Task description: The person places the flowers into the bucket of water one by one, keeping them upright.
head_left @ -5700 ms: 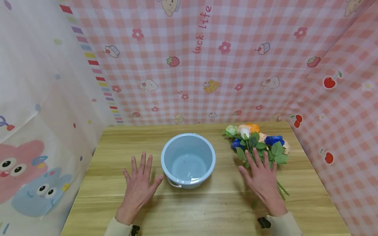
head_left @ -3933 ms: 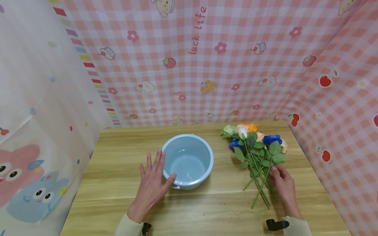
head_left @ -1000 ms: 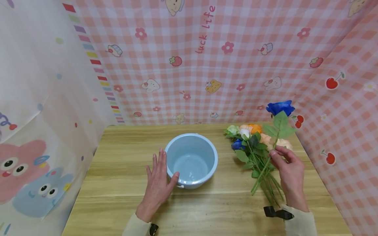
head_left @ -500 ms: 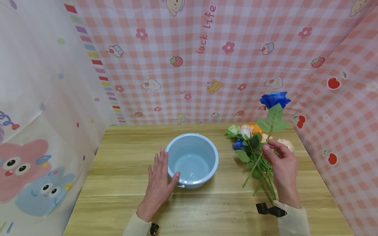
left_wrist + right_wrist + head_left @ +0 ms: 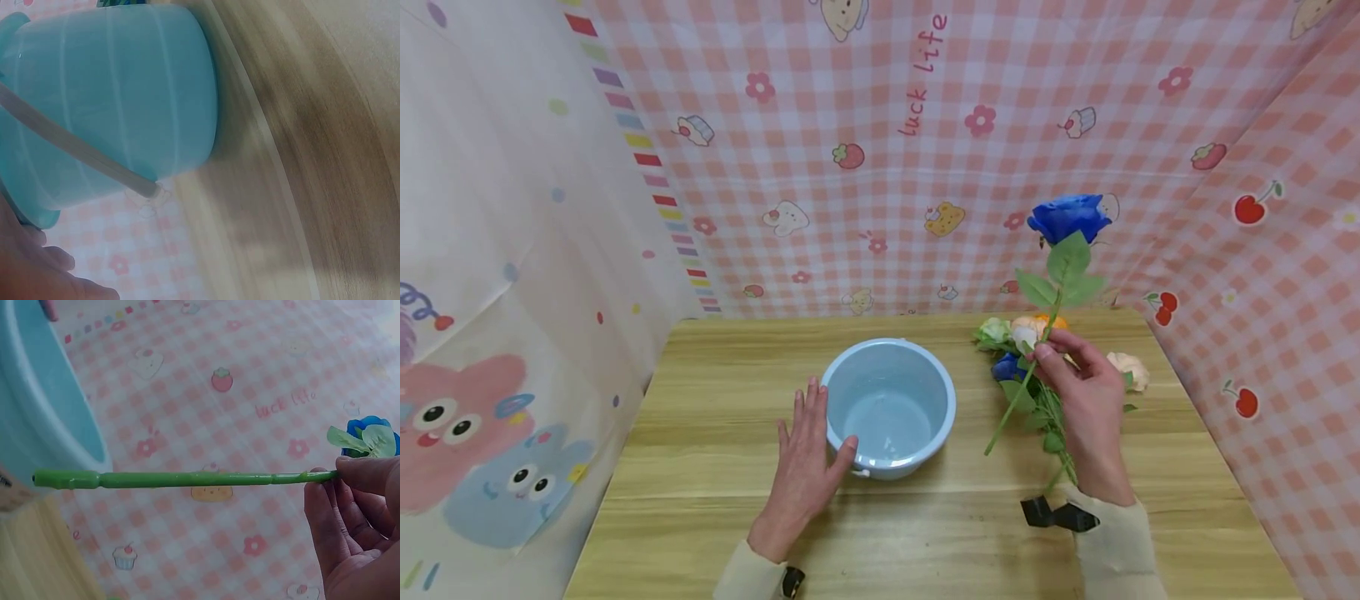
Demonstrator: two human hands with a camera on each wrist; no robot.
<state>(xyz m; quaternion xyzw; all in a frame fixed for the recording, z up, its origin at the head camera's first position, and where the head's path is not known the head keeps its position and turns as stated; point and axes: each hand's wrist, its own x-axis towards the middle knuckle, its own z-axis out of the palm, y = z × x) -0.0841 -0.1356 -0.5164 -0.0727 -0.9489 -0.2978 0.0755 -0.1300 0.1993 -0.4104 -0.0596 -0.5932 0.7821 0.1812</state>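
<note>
My right hand [image 5: 1090, 408] pinches the green stem of a blue rose [image 5: 1070, 219] between thumb and fingertips. The rose stands nearly upright, bloom at the top, above the other flowers. In the right wrist view the bare stem [image 5: 187, 479] points toward the bucket, its cut end overlapping the bucket's side. My left hand [image 5: 805, 467] rests with straight fingers against the left rim of a light blue bucket [image 5: 949, 408], thumb at the front rim. The left wrist view shows the bucket's ribbed wall [image 5: 119, 94] and its hanging pale handle [image 5: 81, 150].
Under and behind my right hand lie more flowers: a green one [image 5: 995, 331], a white one [image 5: 1024, 337], another blue rose [image 5: 1007, 367] and a peach one [image 5: 1127, 371]. The wooden table [image 5: 700, 400] ends at a pink checked cloth [image 5: 865, 192] behind.
My right hand has gone from lying flat over the flowers to lifting one blue rose out, then moving it up and left. My left hand has moved right to the bucket's rim.
</note>
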